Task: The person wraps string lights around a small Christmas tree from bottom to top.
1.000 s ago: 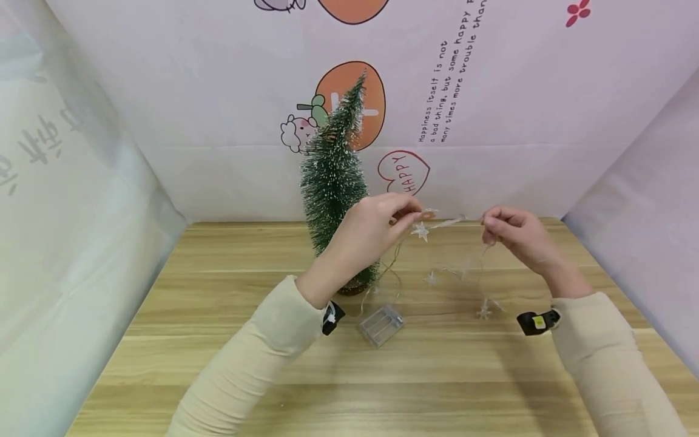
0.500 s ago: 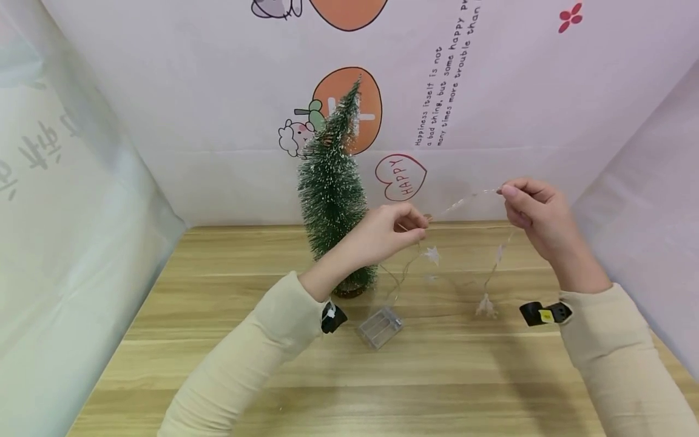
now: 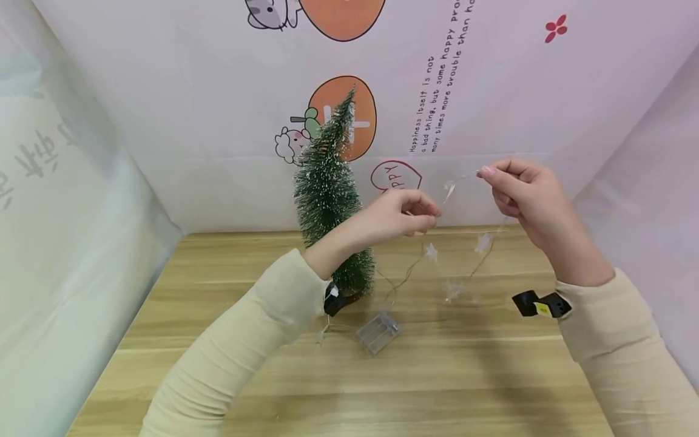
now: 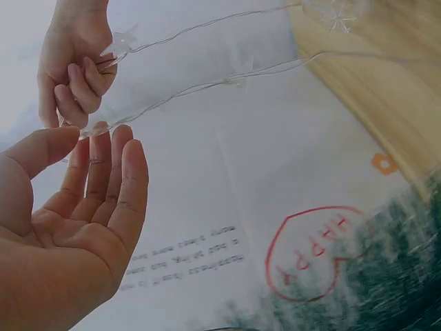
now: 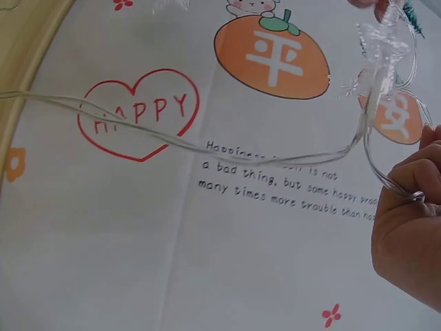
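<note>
A clear wire string of lights with translucent star and snowflake shapes hangs between both hands above the table. My left hand pinches the wire between thumb and fingertips, its other fingers loosely bent, as the left wrist view shows. Higher and to the right, my right hand grips the string, with fingers curled round the wire in the right wrist view. The clear battery box lies on the table, and wire runs near it. Left of my left hand stands a small frosted green Christmas tree, its lower part partly behind my forearm.
The wooden table ends at a printed white backdrop behind the tree. White sheets also hang at the left and right. Part of the light string lies on the table by my left wrist.
My right hand has risen with the string, moving away from my left hand and then slightly back. The left hand has shifted right. The hanging stars swing, and the head view has tilted up.
</note>
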Motion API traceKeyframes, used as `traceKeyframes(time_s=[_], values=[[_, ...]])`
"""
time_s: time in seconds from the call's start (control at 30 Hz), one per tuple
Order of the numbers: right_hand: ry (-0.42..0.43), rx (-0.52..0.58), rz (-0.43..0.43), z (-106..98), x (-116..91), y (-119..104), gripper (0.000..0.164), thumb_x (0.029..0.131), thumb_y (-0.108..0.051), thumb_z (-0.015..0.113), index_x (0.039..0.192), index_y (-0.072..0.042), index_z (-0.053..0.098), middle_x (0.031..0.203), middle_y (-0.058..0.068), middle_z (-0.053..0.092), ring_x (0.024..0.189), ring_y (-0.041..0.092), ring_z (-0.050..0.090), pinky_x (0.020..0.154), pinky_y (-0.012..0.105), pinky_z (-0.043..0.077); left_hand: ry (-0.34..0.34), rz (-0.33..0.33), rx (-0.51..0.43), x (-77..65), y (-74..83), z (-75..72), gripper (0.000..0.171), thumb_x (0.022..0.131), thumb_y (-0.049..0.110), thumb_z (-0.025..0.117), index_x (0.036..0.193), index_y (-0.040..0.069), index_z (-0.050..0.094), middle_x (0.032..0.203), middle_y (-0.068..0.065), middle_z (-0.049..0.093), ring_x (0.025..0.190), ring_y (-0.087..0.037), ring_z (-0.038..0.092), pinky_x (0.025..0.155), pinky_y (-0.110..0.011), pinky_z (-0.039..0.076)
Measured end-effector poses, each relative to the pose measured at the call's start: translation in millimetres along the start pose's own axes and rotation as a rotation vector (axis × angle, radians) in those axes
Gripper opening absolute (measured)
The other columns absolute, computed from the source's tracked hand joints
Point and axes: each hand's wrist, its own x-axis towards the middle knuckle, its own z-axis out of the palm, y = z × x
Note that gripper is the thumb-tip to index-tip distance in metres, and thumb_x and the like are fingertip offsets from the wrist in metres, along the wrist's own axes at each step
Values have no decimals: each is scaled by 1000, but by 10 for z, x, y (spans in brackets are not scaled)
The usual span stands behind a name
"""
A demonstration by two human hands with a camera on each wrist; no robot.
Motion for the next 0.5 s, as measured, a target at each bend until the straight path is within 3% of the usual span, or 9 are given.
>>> traceKeyframes(time_s=[0.23,0.33,0.5], values=[[16,-40,-3,114,53,-112,9,91,-10,63,84,-8,68,52,-5,45,47,13,25,51,32,9,-3,19,97,25,226,-62,25,97,20,56,116,6,62,102,-6,66,88,-14,61,75,-18,53],[22,-46,-3,139,78,-149,8,90,-12,65,84,-7,67,52,-5,47,47,12,27,51,32,9,35,18,148,28,292,-78,23,97,21,57,114,6,63,100,-5,66,82,-11,58,73,-18,51],[33,-42,-4,172,110,-198,10,88,-14,68,83,-6,66,52,-4,47,47,11,28,52,32,9,107,-33,188,41,325,-127,25,95,26,60,111,8,64,102,-5,69,84,-12,61,71,-17,52]])
